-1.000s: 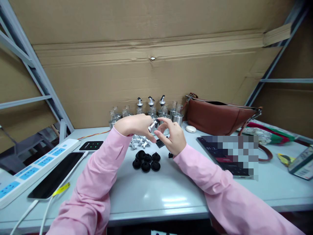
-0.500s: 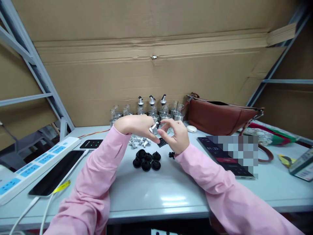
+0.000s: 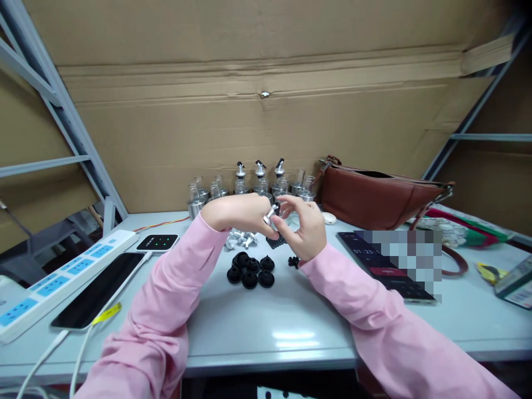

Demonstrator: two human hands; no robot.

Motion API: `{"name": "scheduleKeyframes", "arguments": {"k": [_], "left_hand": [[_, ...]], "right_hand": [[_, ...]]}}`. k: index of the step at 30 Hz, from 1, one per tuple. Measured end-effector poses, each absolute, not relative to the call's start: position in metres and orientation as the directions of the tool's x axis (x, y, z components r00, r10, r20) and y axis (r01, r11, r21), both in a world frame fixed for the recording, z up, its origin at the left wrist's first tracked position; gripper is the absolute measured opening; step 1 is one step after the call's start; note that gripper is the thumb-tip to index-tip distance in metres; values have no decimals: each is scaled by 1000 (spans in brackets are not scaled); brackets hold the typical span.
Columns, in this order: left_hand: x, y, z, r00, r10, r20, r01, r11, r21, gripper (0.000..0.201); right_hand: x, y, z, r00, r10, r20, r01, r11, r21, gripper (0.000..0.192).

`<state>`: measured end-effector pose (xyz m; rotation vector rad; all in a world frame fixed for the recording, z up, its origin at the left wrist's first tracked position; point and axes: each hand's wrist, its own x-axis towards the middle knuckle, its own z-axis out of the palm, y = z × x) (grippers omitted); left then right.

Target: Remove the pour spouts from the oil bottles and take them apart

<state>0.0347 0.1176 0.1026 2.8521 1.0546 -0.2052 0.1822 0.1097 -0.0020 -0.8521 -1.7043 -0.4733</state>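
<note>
My left hand [image 3: 241,211] is bent over at the wrist, its fingers closed on a silver pourer spout [image 3: 270,215]. At the upper end of the spout is a small black flap [image 3: 277,207], pinched between the thumb and curved index finger of my right hand [image 3: 306,228]. Partly hidden under the hands is a pile of silver spouts [image 3: 240,240], with dark flat pieces [image 3: 274,243] beside it. Nearer to me sits a cluster of round black stoppers [image 3: 250,271]. Several tiny black parts [image 3: 293,261] lie close to my right wrist.
Behind my hands stand glass bottles [image 3: 197,206], some topped with finished pourers [image 3: 260,168]. A brown handbag [image 3: 374,199] and a phone [image 3: 386,271] are to the right. On the left lie a power strip [image 3: 54,285], a black phone [image 3: 97,291] and cables.
Both hands have shifted slightly right with the spout between them. The right fingers have come closer in around the black end of the spout.
</note>
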Motion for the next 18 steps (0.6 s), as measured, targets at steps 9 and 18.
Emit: {"name": "scheduleKeyframes", "arguments": {"k": [9, 18], "left_hand": [[31, 127, 101, 730, 645, -225, 658, -753, -22, 29], [34, 132, 97, 758, 598, -260, 624, -781, 22, 30]], "right_hand": [[181, 113, -1, -319, 198, 927, 803, 576, 154, 27], [182, 118, -2, -345, 263, 901, 823, 546, 156, 36]]}}
